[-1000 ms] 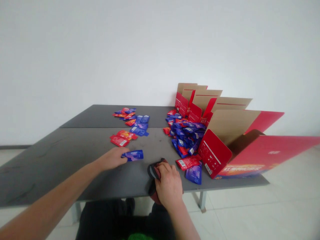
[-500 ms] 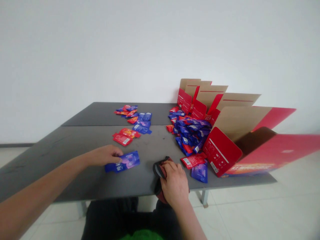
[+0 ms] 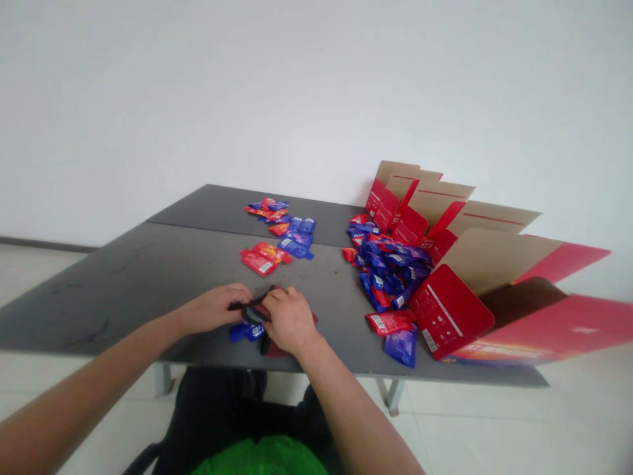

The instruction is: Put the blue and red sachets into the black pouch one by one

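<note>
Dark-grey tabletop (image 3: pixel 148 277), white wall (image 3: pixel 297 86) | right hand (image 3: pixel 291 320) gripping maroon-and-black object (image 3: pixel 256 314) | left hand (image 3: pixel 217 309) pinching its black edge | flat blue packet (image 3: pixel 242 332) partly behind it | red-and-blue packet heap (image 3: pixel 390 267) beside open red cardboard boxes (image 3: pixel 452 310)

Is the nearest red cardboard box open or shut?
Open: the red cardboard box has raised flaps, and its dark inside shows.

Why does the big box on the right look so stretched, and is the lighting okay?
Head view: the nearest box seems stretched by a wide lens near the frame's edge, its lettering soft; light on the wall is gentle, without harsh glare; the dark item under the right hand shows little detail.
</note>
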Motion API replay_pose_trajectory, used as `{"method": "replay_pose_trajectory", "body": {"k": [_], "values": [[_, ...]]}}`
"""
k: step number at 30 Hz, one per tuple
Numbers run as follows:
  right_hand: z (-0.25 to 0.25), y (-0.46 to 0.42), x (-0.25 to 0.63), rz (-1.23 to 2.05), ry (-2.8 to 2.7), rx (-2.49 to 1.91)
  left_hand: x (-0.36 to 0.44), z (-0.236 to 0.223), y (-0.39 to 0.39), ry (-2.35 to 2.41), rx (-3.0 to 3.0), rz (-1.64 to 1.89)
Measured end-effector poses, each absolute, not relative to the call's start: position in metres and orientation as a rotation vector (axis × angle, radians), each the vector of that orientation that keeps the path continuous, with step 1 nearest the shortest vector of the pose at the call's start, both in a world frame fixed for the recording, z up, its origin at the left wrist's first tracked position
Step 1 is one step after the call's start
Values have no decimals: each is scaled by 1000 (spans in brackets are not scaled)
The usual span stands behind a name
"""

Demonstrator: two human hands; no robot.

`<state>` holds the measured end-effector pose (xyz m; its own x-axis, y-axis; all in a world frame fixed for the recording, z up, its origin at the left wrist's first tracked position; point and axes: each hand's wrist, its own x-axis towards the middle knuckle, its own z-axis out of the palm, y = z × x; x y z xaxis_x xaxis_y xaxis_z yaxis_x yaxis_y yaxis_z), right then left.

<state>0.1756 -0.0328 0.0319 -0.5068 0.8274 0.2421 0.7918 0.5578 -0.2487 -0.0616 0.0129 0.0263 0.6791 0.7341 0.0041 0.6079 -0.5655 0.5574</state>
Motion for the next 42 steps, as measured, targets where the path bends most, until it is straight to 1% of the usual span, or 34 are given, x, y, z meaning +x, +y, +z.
{"method": "replay_pose_trajectory", "body": {"k": [2,5,8,11,15,19,21,23,25,27,31,35,37,39,42], "values": [[26,-32,170,143,-2406,-1426,-76,20,7,1105,2363,356],[21,-37,163,136,-2343,-1537,-84,2,-8,1264,2385,518],[21,-45,153,120,-2287,-1657,-75,-8,-24,1351,2413,600],[21,-49,151,81,-2222,-1713,-61,-7,-33,1400,2398,629],[22,-42,186,59,-2262,-1678,-56,-3,-37,1389,2387,686],[43,-33,231,45,-2175,-1868,-60,-6,-39,1355,2403,663],[57,-38,229,17,-2150,-1786,-61,-8,-39,1361,2412,645],[64,-48,210,14,-2249,-1544,-61,-11,-37,1372,2416,653],[61,-58,185,67,-2435,-1321,-61,-13,-36,1369,2417,672],[51,-63,172,147,-2562,-1233,-61,-13,-36,1360,2417,678],[33,-57,203,264,-2529,-1321,-61,-10,-38,1362,2417,649],[44,-49,242,186,-2381,-1592,-61,-8,-38,1362,2415,618],[54,-53,234,117,-2327,-1588,-62,-11,-36,1365,2426,611],[59,-59,208,86,-2339,-1444,-63,-15,-34,1373,2429,637],[54,-65,170,144,-2516,-1268,-63,-18,-33,1361,2422,689]]}}
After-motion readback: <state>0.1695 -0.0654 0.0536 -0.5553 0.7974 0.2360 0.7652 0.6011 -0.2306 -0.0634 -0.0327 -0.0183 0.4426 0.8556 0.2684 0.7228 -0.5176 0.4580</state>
